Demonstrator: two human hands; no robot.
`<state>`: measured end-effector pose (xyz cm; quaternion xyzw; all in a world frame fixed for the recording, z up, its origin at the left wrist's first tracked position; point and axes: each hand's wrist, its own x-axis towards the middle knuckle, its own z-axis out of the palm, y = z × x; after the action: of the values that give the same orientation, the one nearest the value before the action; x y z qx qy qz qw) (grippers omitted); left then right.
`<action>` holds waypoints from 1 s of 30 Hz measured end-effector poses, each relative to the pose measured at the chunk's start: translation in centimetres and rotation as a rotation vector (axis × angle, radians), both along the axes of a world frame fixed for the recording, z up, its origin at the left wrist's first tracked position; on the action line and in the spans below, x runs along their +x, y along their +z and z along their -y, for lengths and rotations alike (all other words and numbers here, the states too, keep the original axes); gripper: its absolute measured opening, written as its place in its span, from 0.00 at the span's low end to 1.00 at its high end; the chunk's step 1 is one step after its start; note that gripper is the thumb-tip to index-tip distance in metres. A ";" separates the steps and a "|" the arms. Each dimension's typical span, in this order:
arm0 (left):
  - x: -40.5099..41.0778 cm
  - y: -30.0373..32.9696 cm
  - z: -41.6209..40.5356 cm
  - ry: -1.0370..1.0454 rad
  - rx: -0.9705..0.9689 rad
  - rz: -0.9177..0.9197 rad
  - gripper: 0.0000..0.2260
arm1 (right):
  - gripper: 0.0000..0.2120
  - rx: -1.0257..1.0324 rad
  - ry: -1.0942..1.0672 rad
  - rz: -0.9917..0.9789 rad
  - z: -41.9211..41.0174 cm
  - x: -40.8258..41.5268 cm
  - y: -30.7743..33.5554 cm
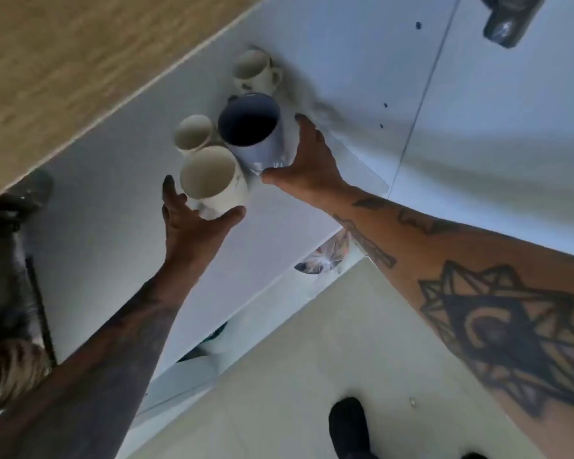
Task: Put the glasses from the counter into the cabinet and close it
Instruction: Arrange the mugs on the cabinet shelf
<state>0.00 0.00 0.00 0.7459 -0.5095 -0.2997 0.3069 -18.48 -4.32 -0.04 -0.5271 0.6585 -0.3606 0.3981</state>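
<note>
Cream mug (212, 182) on the cabinet shelf (113, 200) sits cupped in the left hand (193, 223), while the right hand (309, 160) spreads around the blue mug (259, 144), grip unclear.

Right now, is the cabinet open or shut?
Open. The white shelf is exposed; the left hand cups a cream mug inside and the right hand reaches in beside a blue mug.
</note>
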 end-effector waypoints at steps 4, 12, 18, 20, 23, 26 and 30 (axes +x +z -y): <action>0.9 -0.9 1.7 -0.117 -0.159 0.023 0.43 | 0.47 -0.033 0.025 0.024 1.4 0.9 -0.4; 0.0 -0.8 1.3 -0.155 -0.167 -0.053 0.38 | 0.36 -0.156 -0.134 0.031 -4.7 -0.9 -0.8; -2.7 -0.4 2.9 -0.240 -0.079 -0.142 0.42 | 0.34 -0.202 -0.394 0.060 -9.6 -2.5 -1.9; -3.6 -0.3 4.3 -0.291 0.002 -0.183 0.46 | 0.34 -0.191 -0.449 0.031 -10.0 -2.4 -1.9; -4.7 -0.1 6.4 -0.393 0.082 -0.212 0.51 | 0.34 -0.186 -0.475 0.006 -9.9 -2.3 -2.0; -5.3 0.1 8.0 -0.508 0.140 -0.185 0.52 | 0.34 -0.186 -0.484 -0.005 -9.6 -2.3 -2.0; -6.4 0.3 9.8 -0.608 0.221 -0.175 0.52 | 0.35 -0.201 -0.486 -0.025 -9.5 -2.2 -2.2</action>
<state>-6.41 -9.75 0.31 0.5598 -0.6450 -0.4940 0.1631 -20.71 5.18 -2.21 -0.3945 0.7316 -0.5027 0.2373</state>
